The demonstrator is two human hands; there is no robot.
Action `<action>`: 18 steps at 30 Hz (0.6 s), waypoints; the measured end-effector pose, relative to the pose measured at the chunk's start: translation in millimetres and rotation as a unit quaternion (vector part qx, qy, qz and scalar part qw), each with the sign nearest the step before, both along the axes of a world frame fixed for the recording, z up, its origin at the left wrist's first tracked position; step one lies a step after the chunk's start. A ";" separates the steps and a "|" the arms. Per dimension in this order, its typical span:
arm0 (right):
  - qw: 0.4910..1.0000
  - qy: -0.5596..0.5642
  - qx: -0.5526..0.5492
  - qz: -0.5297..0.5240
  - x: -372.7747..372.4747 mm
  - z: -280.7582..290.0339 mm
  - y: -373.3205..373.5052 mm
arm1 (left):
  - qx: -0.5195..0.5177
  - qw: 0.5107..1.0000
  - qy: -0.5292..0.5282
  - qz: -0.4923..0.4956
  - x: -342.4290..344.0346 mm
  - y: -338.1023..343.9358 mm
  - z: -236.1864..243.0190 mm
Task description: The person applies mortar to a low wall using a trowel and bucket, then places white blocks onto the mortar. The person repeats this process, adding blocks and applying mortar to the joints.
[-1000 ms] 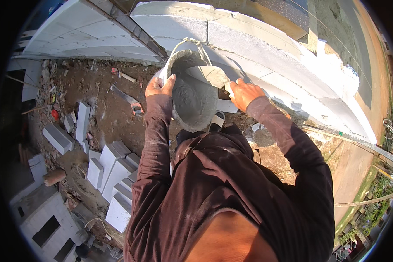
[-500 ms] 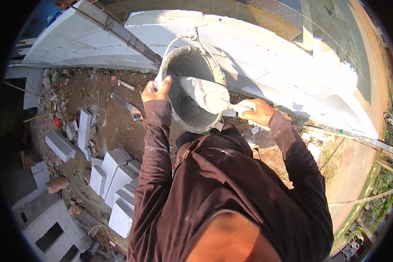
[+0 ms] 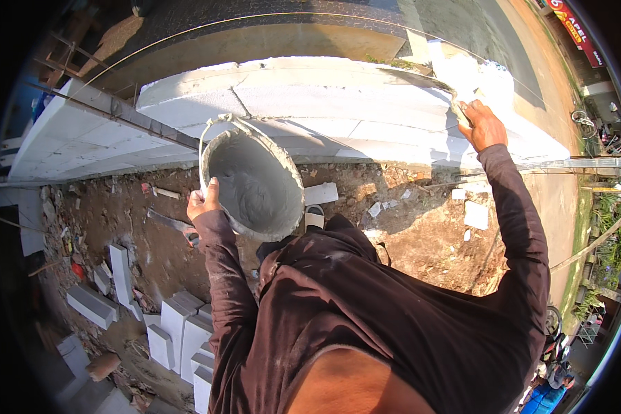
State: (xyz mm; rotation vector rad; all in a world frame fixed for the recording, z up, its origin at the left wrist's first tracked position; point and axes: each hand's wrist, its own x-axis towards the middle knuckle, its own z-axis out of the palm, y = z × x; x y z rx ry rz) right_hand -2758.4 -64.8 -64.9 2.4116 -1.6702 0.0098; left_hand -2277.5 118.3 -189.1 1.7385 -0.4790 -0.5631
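My left hand [image 3: 203, 203] grips the left rim of a mortar-coated bucket [image 3: 252, 183], which holds grey mortar and has a strap handle at the top. Out to the right, my right hand [image 3: 483, 127] is closed on the handle of a trowel [image 3: 436, 81]. Its blade lies at the top edge of a white block wall [image 3: 324, 103], and I cannot make out how much mortar is on it. A sandalled foot [image 3: 314, 217] shows just below the bucket.
A steel column frame [image 3: 145, 124] crosses the wall at the left, and a string runs above it. On the dirt [image 3: 421, 255] lie loose white blocks [image 3: 179, 331], a saw [image 3: 169, 222] and rubble. A road [image 3: 566, 228] runs along the right.
The trowel has left the bucket and moved up and right to the wall top. The bucket and my left hand now sit lower and left in the view, which has shifted.
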 end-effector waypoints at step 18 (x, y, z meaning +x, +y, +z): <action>0.814 -0.477 0.243 -0.223 108.0 -16.2 40.4 | 0.054 0.998 0.011 -0.007 19.9 18.1 -29.5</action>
